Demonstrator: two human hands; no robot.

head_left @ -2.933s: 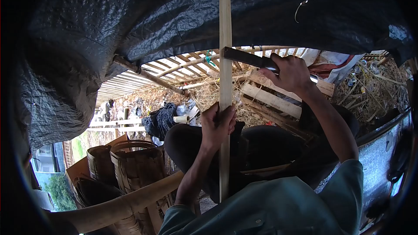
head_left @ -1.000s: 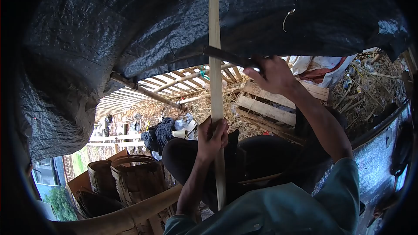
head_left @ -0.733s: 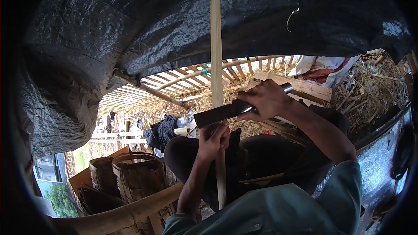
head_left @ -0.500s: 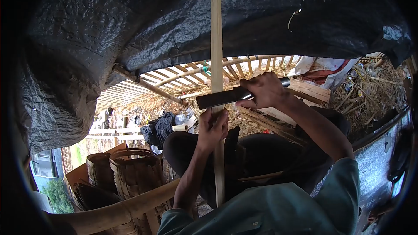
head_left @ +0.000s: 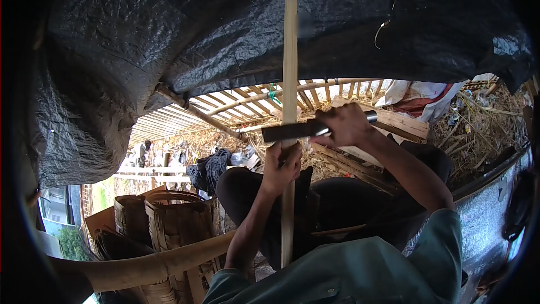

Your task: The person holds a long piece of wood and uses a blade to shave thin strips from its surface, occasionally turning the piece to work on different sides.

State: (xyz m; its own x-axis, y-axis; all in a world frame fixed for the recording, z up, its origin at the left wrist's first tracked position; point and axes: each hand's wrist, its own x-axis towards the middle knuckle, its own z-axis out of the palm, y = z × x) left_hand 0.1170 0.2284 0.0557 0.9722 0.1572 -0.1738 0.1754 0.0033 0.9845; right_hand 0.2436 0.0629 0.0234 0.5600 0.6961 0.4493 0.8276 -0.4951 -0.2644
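Centre frame, the left hand (head_left: 280, 166) grips a pale, flat bamboo slat (head_left: 289, 79) upright while the right hand (head_left: 344, 125) clenches a dark-bladed knife (head_left: 292, 131) across it.

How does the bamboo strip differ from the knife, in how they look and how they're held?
The bamboo strip is pale and upright; the knife is dark and lies nearly level across it. The bamboo strip is far longer than the knife. The left hand holds the bamboo strip, the right hand the knife's handle. Both sit in a closed grip and cross just above the left hand.
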